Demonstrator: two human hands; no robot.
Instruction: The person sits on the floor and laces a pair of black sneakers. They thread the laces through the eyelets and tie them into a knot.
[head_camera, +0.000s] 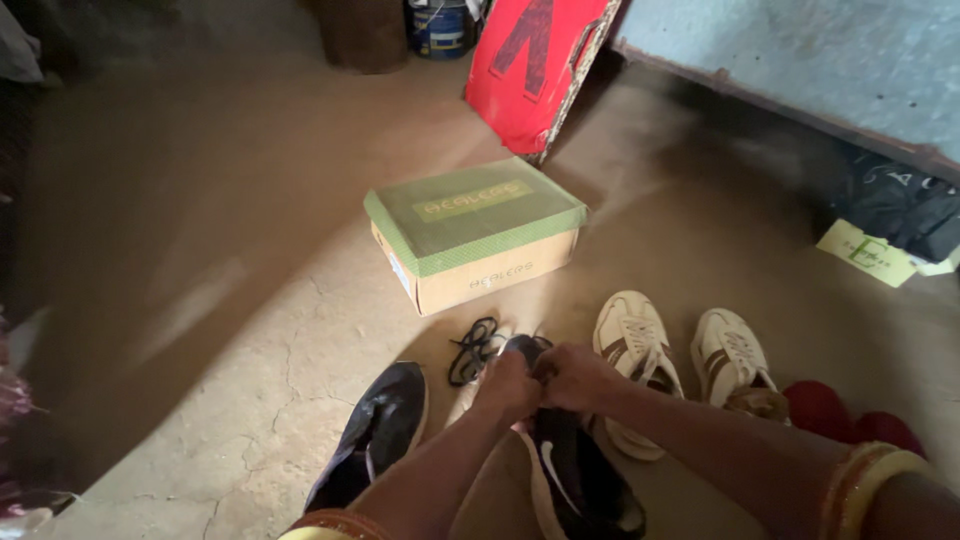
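A black fabric sneaker with a white sole (570, 470), lying on the cracked earthen floor (250, 400), is pinched at its tongue by the left hand (508, 388) and right hand (572, 375), both closed on it. The loose black lace (472, 352) just beside could be snagged, and the shoe could slip if either grip weakens.

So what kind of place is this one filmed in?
Probably a plain room of a home, worked at floor level: a cracked earthen floor, a shoe box and white shoes set on it. Both hands grip a black shoe.
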